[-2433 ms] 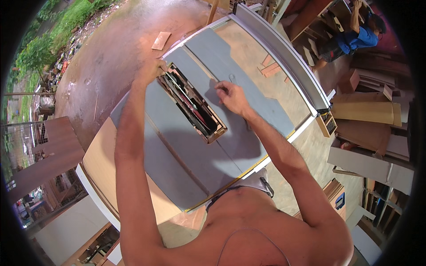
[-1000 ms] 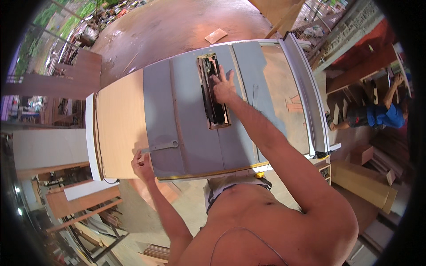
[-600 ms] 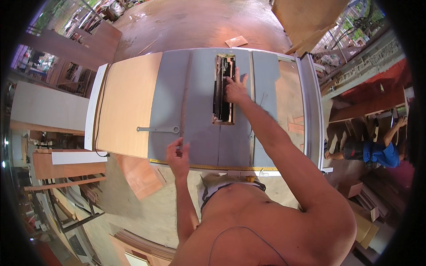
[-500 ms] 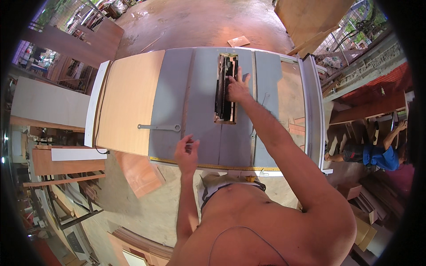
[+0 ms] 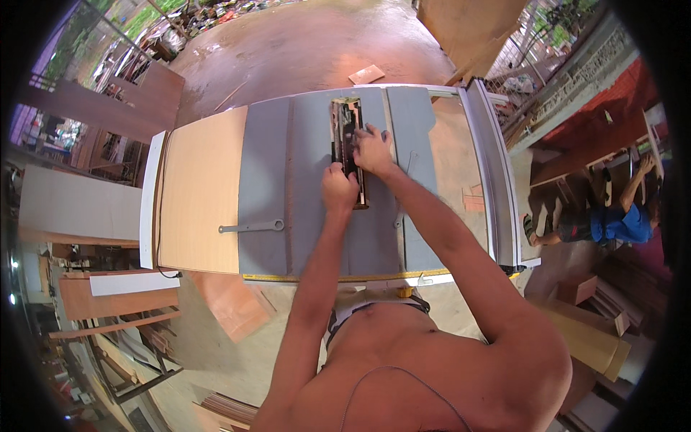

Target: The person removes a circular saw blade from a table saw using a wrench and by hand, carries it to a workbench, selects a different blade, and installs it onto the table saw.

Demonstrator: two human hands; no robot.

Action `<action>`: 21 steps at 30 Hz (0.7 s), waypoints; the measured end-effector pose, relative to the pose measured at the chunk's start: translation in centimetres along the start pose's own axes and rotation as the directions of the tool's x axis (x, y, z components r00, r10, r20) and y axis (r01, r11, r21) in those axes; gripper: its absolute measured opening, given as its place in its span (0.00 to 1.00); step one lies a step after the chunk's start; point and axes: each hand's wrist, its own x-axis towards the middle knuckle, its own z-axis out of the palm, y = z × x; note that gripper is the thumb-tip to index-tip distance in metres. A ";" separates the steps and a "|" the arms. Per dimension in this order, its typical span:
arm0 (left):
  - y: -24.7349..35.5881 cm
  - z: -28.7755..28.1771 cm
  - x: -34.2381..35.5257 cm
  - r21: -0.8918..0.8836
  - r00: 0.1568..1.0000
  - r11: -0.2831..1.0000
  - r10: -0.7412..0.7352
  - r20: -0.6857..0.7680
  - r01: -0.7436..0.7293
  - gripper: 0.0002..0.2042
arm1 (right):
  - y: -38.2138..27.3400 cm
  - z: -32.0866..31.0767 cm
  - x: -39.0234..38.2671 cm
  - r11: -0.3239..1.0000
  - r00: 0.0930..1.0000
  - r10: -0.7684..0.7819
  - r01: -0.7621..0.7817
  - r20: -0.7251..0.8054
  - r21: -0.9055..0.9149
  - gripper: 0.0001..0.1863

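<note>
A grey saw table (image 5: 309, 237) stands in front of me, with a long opening in its top that shows a dark metal mechanism (image 5: 348, 119). My left hand (image 5: 340, 189) is closed at the near left part of the opening, its fingertips down by the mechanism. Over the opening's right edge lies my right hand (image 5: 374, 151), its fingers bent in toward the same mechanism. What either hand grips, if anything, is hidden by the fingers. A flat wrench (image 5: 252, 227) rests on the tabletop left of my arms. To the right of the opening lies a second wrench (image 5: 399, 212).
A pale wood panel (image 5: 201, 194) extends the table leftward. A yellow measuring scale (image 5: 309, 277) runs along the front edge, and a metal rail (image 5: 497, 173) bounds the right side. Far right, a person in blue (image 5: 622, 223) is beside wooden boards.
My left hand has moved up and right from the table's front to the opening. My right hand has shifted slightly nearer, its fingers more bent. The whole view has shifted a little.
</note>
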 end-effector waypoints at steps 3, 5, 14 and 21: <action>0.0 0.4 1.1 0.106 1.000 0.994 -0.001 -0.006 0.002 0.12 | 1.7 -2.6 -2.1 0.931 0.970 0.203 -0.148 -0.136 0.332 0.15; 0.2 0.7 1.6 0.175 1.000 0.984 -0.018 0.006 0.017 0.10 | 3.2 -4.2 -4.5 0.861 0.926 0.344 -0.245 -0.155 0.445 0.13; 1.0 1.9 1.4 0.330 0.996 0.944 0.004 -0.089 0.025 0.10 | 6.9 -4.1 -12.8 0.832 0.873 0.428 -0.280 -0.233 0.480 0.10; 3.0 1.4 1.2 0.350 0.999 0.937 -0.001 -0.034 0.013 0.10 | 6.9 -3.4 -12.8 0.882 0.896 0.360 -0.237 -0.258 0.408 0.09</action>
